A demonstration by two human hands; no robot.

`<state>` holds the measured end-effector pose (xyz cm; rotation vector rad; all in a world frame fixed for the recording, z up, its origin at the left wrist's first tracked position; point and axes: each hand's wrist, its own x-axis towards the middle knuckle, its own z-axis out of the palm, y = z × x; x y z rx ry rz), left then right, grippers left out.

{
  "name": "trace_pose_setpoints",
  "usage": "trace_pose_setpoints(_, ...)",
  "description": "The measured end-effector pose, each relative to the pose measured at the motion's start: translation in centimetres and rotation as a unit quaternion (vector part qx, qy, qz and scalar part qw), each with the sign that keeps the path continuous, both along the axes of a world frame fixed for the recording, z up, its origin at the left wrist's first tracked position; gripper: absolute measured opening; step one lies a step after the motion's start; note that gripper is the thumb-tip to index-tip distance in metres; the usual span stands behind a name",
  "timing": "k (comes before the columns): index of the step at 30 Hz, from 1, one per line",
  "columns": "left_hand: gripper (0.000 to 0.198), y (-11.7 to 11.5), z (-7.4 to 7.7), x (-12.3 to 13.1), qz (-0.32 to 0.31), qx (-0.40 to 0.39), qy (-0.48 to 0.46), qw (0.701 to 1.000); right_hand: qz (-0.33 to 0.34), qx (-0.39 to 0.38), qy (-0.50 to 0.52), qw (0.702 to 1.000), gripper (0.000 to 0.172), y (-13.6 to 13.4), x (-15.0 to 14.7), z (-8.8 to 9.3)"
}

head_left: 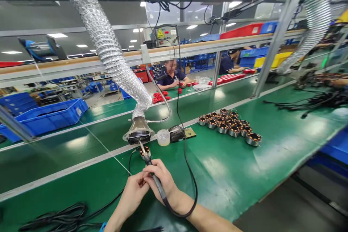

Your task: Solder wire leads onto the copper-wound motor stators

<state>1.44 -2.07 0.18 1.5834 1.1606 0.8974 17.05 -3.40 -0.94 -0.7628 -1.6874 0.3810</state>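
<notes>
Gripping a soldering iron (156, 177), the right hand (163, 183) touched a motor (145, 150); left hand (133, 192) fingers pinched thin wire (108, 150) at nine o'clock.

Blue crate (51, 116), motor stators (231, 125), foil duct (108, 43)

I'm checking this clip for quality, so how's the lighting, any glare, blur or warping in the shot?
Head view: bright, even overhead lighting; soft glare patches on the green mat; wide-angle bending curves the shelf rail and duct; the right edge smears; the right hand holding the soldering iron and the left hand stay sharp.
</notes>
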Motion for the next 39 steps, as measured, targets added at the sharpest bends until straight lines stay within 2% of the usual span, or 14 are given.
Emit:
trace_pose_setpoints(2,0.041,0.0,0.3,-0.1,-0.023,-0.014,-0.004,1.000,0.008,-0.006,0.008,1.000,0.037,0.0,0.1,0.0)
trace_pose_setpoints(6,0.048,0.3,1.0,-0.7,-0.028,-0.025,0.030,0.999,0.031,-0.029,0.024,0.999,0.039,0.3,0.5,0.0)
trace_pose_setpoints(11,0.038,0.6,2.1,-1.6,-0.033,0.020,0.075,0.996,0.039,-0.072,0.067,0.994,0.039,0.8,0.8,-0.3)
trace_pose_setpoints(13,0.036,0.7,2.3,-1.8,-0.037,0.018,0.065,0.997,0.033,-0.075,0.070,0.994,0.038,1.0,0.7,-0.4)
trace_pose_setpoints(18,0.047,0.8,1.9,-1.1,-0.038,-0.078,-0.026,0.996,-0.011,-0.054,0.065,0.996,0.037,1.1,0.4,-0.5)
trace_pose_setpoints(22,0.044,1.3,1.4,-0.5,0.032,-0.029,-0.056,0.998,-0.042,-0.038,0.049,0.997,0.033,1.3,0.7,0.2)
trace_pose_setpoints(25,0.036,1.9,1.0,-0.4,0.081,-0.021,-0.080,0.993,-0.075,-0.042,0.038,0.996,0.027,1.4,1.5,1.1)
trace_pose_setpoints(30,0.034,2.4,0.4,-0.1,0.095,-0.036,-0.091,0.991,-0.146,-0.044,0.059,0.987,0.018,1.0,2.8,2.2)
trace_pose_setpoints(35,0.033,2.5,0.1,0.2,0.102,-0.040,-0.088,0.990,-0.115,0.018,0.034,0.993,0.025,0.4,3.1,2.6)
trace_pose_setpoints(39,0.034,2.5,0.2,0.1,0.102,-0.038,-0.090,0.990,-0.100,0.028,0.040,0.994,0.025,0.3,3.0,3.0)
